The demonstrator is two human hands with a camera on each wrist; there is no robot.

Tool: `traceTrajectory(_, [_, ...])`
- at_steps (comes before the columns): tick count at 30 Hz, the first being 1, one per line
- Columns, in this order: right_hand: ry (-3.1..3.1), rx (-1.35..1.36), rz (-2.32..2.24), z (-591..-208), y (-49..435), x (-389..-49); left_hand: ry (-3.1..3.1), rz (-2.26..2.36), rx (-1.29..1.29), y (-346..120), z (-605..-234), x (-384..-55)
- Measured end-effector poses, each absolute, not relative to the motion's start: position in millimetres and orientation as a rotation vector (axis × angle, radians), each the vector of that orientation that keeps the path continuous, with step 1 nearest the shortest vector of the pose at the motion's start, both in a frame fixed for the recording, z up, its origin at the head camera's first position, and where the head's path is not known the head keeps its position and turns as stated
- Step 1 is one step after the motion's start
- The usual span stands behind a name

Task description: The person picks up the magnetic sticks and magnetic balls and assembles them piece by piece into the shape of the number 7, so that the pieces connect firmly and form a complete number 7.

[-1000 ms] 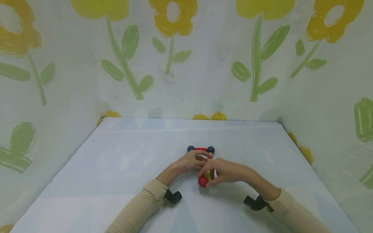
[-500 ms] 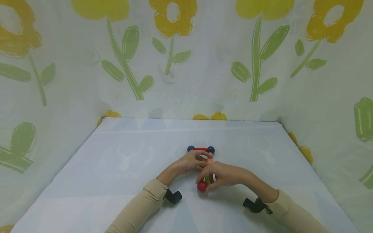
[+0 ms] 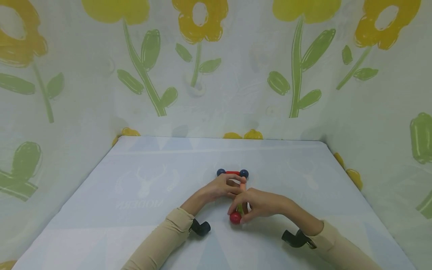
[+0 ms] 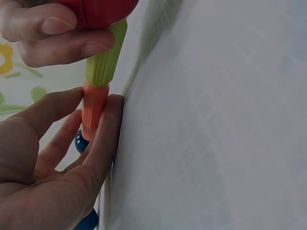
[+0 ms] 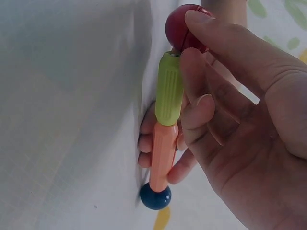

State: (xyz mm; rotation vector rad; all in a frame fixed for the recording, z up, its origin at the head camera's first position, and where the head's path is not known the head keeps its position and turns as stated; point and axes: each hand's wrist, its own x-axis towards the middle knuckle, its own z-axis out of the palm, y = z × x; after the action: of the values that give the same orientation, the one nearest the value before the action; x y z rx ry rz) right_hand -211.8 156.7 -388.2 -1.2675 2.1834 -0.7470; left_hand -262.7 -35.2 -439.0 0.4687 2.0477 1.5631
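My left hand [image 3: 221, 187] pinches an orange rod [image 5: 163, 153] between thumb and fingers. A light green rod [image 5: 169, 91] continues from it end to end, on the near side. My right hand [image 3: 261, 202] grips a glossy red ball [image 3: 235, 218], which sits at the green rod's near end; whether they touch fully is hard to tell. At the orange rod's far end is a dark blue ball [image 5: 156, 195]. In the head view, a red rod [image 3: 232, 173] lies crosswise between that blue ball [image 3: 244, 173] and another blue ball [image 3: 221, 172].
A pale patterned cloth covers the table [image 3: 145, 157]. Flower-print curtains [image 3: 236, 75] enclose its back and sides. Black camera mounts hang under the left wrist [image 3: 200, 228] and the right wrist [image 3: 294, 239].
The red ball and my right hand have shifted slightly toward the near edge of the table. My left hand and the blue balls have stayed in place.
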Motion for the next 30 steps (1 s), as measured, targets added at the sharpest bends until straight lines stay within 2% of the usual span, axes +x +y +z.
traceTrajectory(30, [2.198,-1.284,-0.664,-393.4,155.5,-209.7,1.995,1.595,0.465,-34.4,-438.3,-262.7])
